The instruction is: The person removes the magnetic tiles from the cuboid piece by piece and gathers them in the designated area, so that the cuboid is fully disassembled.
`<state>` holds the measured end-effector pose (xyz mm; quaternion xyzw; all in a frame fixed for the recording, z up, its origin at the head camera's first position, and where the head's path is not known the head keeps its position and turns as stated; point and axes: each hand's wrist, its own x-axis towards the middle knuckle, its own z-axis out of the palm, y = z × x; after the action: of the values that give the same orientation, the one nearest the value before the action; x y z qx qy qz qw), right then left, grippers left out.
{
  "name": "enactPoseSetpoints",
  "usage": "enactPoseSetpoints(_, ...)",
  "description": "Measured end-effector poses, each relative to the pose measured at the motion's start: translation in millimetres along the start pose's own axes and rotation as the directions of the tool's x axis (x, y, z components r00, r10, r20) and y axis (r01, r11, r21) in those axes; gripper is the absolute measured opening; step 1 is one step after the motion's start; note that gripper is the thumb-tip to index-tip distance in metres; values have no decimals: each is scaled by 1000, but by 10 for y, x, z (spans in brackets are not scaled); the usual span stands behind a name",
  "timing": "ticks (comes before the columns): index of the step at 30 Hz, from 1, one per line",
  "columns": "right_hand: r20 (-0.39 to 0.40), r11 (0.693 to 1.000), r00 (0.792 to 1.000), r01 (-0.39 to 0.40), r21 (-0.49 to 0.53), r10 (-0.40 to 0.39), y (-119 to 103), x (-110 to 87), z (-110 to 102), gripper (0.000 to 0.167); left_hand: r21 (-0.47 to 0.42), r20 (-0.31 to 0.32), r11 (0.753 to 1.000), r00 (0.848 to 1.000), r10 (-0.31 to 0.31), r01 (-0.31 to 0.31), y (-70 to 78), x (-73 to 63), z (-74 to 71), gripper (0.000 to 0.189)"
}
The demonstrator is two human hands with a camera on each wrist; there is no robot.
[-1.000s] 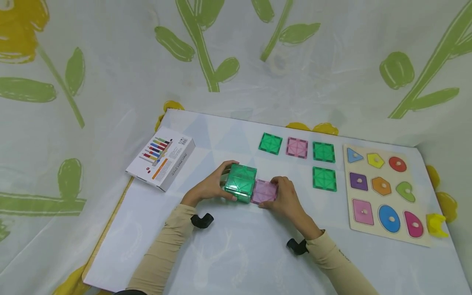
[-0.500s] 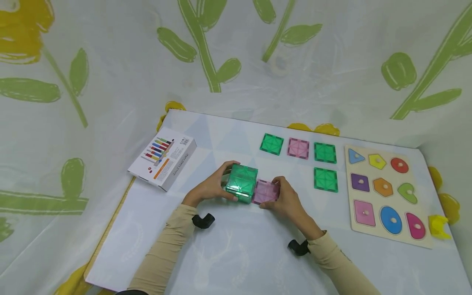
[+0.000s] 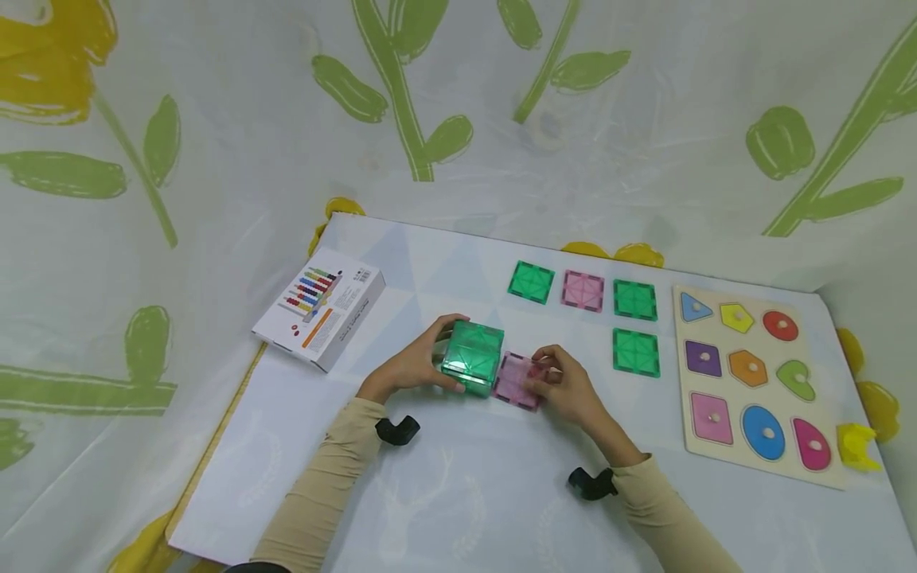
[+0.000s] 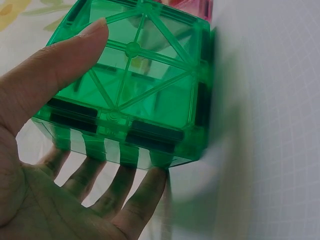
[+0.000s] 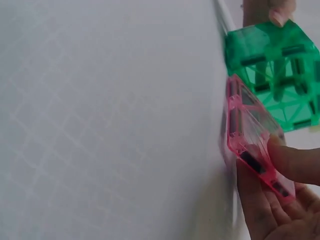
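Observation:
In the head view my left hand (image 3: 411,366) holds a box-shaped stack of translucent green magnetic tiles (image 3: 473,354) on the table. The left wrist view shows its thumb on one face of the green block (image 4: 150,65) and the fingertips against another side. My right hand (image 3: 569,391) pinches a pink magnetic tile (image 3: 513,379) by its right side, close to the block. From the right wrist, the pink tile (image 5: 252,132) looks tilted, the thumb on one face and fingers beneath. Whether the tile touches the block I cannot tell.
Loose green tiles (image 3: 531,282) and another pink tile (image 3: 583,290) lie at the back. A shape puzzle board (image 3: 723,374) lies at the right, beside a small yellow piece (image 3: 857,447). At the left stands an abacus box (image 3: 322,306).
My right hand has shifted its hold from the pink tile's near and far edges to a pinch at its right side. The tile has turned slightly. My left hand keeps holding the green block.

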<state>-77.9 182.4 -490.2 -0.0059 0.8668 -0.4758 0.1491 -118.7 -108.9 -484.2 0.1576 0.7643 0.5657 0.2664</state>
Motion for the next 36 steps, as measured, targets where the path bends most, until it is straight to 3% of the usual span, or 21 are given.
enactPoseSetpoints(10, 15, 997, 1000, 18, 72, -19, -12, 37, -353, 39, 3, -9, 1000, 1000, -18, 18, 22, -2, 7, 112)
enactPoseSetpoints(20, -104, 993, 991, -74, 93, 83, 155, 270, -818, 45, -7, -4, 1000, 1000, -6, 6, 9, 4, 6, 112)
enactPoseSetpoints(28, -165, 989, 975, -148, 17, 149, 236, 380, -866, 45, -21, 2, 1000, 1000, -3, 3, -9, 4, 0, 112)
enactPoseSetpoints(36, -132, 978, 971, -207, -29, 201, 264, 455, -858, 45, -11, -11, 1000, 1000, -7, 7, -10, -8, 10, 112)
